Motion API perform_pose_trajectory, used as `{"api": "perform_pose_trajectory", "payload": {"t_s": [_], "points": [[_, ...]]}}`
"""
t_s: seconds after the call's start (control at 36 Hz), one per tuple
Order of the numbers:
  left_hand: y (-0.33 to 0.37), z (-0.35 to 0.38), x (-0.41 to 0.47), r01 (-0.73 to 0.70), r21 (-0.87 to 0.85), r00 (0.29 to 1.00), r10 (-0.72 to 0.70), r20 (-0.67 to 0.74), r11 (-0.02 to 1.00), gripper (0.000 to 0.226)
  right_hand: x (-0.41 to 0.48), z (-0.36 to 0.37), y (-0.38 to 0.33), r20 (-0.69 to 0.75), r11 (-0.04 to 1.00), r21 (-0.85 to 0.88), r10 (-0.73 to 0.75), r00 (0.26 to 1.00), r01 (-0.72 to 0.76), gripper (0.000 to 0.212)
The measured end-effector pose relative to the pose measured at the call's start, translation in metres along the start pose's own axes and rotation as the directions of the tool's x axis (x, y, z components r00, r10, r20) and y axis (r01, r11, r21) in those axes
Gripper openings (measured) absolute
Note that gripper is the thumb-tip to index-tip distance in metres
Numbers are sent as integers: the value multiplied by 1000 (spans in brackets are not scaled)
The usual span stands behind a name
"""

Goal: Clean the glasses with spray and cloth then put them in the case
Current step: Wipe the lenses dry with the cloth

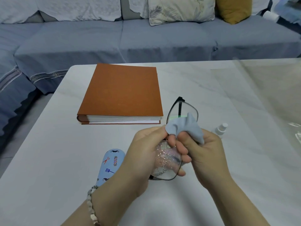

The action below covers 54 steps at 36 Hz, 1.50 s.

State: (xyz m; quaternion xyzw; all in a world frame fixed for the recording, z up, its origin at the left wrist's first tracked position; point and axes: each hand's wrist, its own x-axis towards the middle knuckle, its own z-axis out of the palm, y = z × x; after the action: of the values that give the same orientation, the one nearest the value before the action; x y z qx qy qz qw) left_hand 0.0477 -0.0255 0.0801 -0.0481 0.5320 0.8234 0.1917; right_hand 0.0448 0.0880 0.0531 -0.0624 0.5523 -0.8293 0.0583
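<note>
Left hand (143, 154) grips glasses (172, 144), near lens droplet-blurred; right hand (203, 152) pinches cloth (187, 128) above it; case (110, 165) beside glasses partly hidden.

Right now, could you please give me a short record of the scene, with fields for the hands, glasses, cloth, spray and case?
left hand: holds the glasses
right hand: holds the cloth, pinched at the frame between the lenses
glasses: held above the table; near lens covered in droplets, far lens looks clear
cloth: pale blue, bunched
spray: small white bottle, upright on the table, right of the hands
case: blue, patterned, on the table, left of the hands, partly behind the left wrist
book: brown, closed, beyond the hands
</note>
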Motion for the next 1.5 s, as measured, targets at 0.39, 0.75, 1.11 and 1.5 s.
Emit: {"api": "perform_pose_trajectory", "payload": {"t_s": [0.39, 0.75, 1.11, 1.5], "points": [[-1, -11, 2, 227, -120, 974, -224, 38, 966, 34, 2, -25, 4, 55, 793, -559, -254, 965, 241, 14], [4, -10, -1, 44, -85, 999, -46, -23, 995, 29, 0, -36, 8, -320, 871, -457, 29, 947, -181, 26], [-4, -7, 1, 26, 63, 993, -18, -113, 998, 39, -6, -20, -3, 185, 901, 258, 309, 933, -350, 34], [-4, -16, 2, 69, 141, 997, -62, -51, 988, 40, -10, -8, 11, -50, 968, -232, 90, 995, -99, 20]]}}
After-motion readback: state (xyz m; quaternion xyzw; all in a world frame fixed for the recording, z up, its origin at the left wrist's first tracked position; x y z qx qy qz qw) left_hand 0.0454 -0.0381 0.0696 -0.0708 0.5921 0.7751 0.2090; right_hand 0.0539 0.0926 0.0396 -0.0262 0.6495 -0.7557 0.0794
